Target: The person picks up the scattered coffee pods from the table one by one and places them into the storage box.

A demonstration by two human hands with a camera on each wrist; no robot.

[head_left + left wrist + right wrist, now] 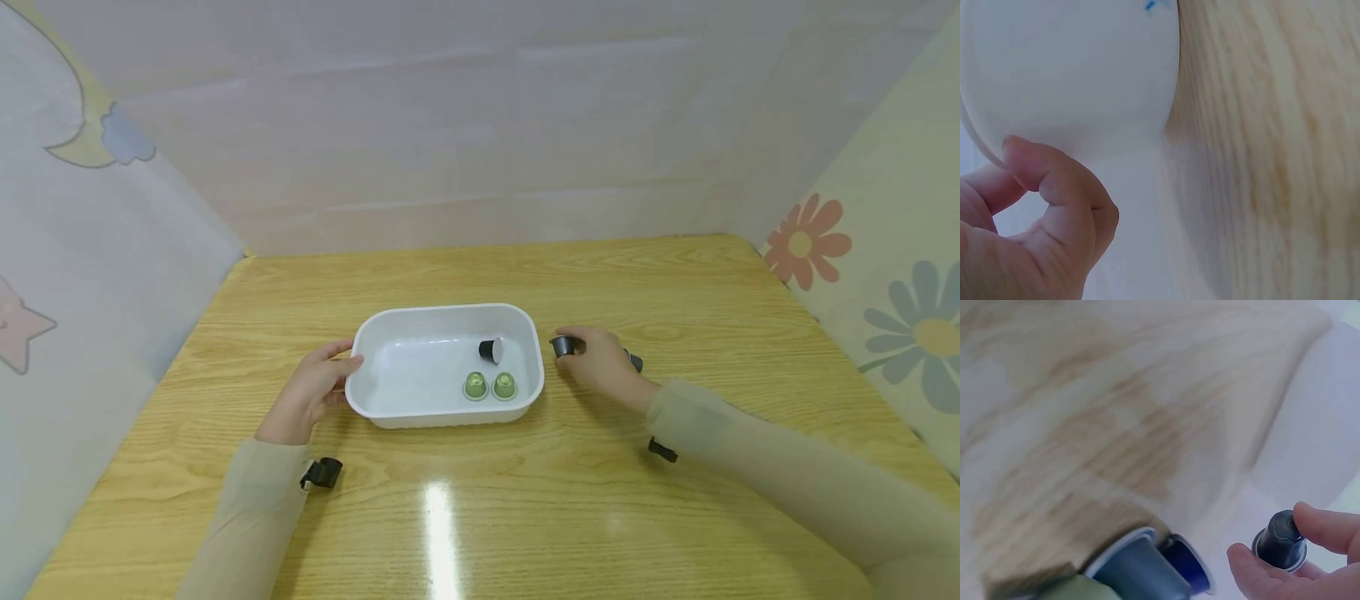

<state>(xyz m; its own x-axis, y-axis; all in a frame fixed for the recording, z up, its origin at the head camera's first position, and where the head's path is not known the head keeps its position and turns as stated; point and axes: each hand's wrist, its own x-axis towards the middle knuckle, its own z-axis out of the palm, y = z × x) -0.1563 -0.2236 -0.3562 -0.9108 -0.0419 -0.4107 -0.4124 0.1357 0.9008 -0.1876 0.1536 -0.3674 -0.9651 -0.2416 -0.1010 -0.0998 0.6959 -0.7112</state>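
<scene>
My left hand (311, 387) grips the left end of a white plastic tub (412, 367), thumb over the rim. In the left wrist view, fingers press the tub's outer wall (1079, 75). Just beyond the tub's right end, my right hand (603, 362) pinches a dark grey coffee capsule (1280, 540) between thumb and fingers. Inside the tub, a black capsule (491, 350) lies on its side, and two green capsules (476, 385) stand side by side near the front right.
Behind my right hand, the right wrist view has a grey-blue capsule (1141, 569), a dark blue one (1188, 562) and a green one (1079, 589) together on the wooden table (375, 517). Printed cloth walls (465, 150) enclose the back and sides.
</scene>
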